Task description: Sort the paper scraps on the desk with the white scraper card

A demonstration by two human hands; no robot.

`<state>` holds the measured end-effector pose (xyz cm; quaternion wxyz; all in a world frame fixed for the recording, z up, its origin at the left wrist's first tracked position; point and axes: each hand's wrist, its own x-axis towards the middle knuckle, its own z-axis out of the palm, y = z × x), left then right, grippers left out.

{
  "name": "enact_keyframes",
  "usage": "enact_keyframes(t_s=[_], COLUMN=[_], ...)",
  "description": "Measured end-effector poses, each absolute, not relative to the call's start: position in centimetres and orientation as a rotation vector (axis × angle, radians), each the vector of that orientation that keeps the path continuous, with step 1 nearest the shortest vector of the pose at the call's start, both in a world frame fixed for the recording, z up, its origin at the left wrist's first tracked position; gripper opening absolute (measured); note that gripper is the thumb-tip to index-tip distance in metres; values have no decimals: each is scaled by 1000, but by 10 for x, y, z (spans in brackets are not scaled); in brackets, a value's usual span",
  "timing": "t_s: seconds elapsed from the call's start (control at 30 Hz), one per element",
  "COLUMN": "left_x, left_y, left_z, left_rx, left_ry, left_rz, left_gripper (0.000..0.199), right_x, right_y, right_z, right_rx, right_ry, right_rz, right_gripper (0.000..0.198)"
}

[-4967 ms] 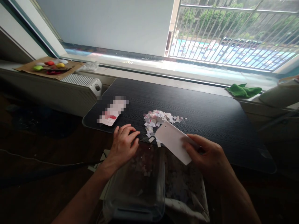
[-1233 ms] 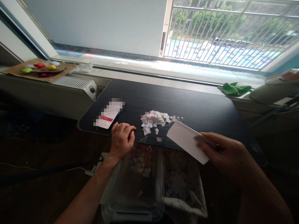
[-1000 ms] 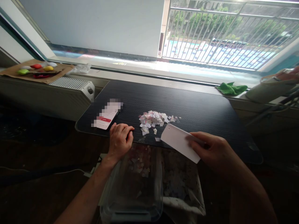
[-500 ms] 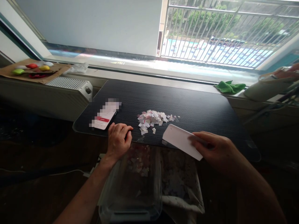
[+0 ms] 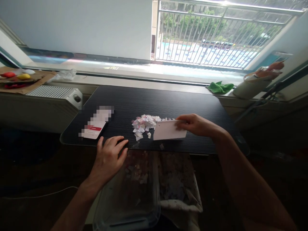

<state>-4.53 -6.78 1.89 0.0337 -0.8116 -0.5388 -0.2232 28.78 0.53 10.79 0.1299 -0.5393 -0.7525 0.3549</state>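
My right hand (image 5: 193,124) grips a flat white scraper (image 5: 168,130), tilted on its long edge at the right side of a heap of small paper scraps (image 5: 143,124). The heap lies on the black table (image 5: 158,99), and a single scrap sits near the front edge below the scraper. My left hand (image 5: 112,152) is at the table's front edge, fingers spread and holding nothing. Just beyond it lies a phone (image 5: 95,130), its screen partly blurred out. Below the edge, a clear plastic bin (image 5: 154,199) has scraps inside.
Beside the clear bin stands a pale-lined container (image 5: 180,205) with scraps in it. A white slotted unit (image 5: 55,92) is left of the table. On the sill lie a green cloth (image 5: 220,87), a pot-like holder (image 5: 252,84) and a crumpled plastic bag (image 5: 64,75).
My right hand has swung the scraper up and left, from the table's front edge to beside the heap. My left hand has spread its fingers. The whole view has shifted slightly.
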Motion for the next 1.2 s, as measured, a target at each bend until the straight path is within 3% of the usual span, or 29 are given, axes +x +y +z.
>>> enact_keyframes(t_s=[0.17, 0.47, 0.87, 1.2], left_x=[-39, -44, -42, -40], left_y=[-84, -81, -82, -84], left_z=[25, 22, 22, 24], left_rx=[-2498, -2526, -2526, -2546], left_ry=[-1762, -1745, -1770, -1814], left_rz=[-469, -452, -454, -456], left_gripper=[39, 41, 40, 38], right_x=[296, 320, 302, 282], right_y=[23, 2, -20, -18], right_z=[104, 120, 101, 96], right_rx=[-1605, -1641, -1527, -1539], right_ry=[-2226, -2240, -1922, -2135], right_rz=[1243, 1319, 1002, 778], right_gripper=[22, 25, 29, 30])
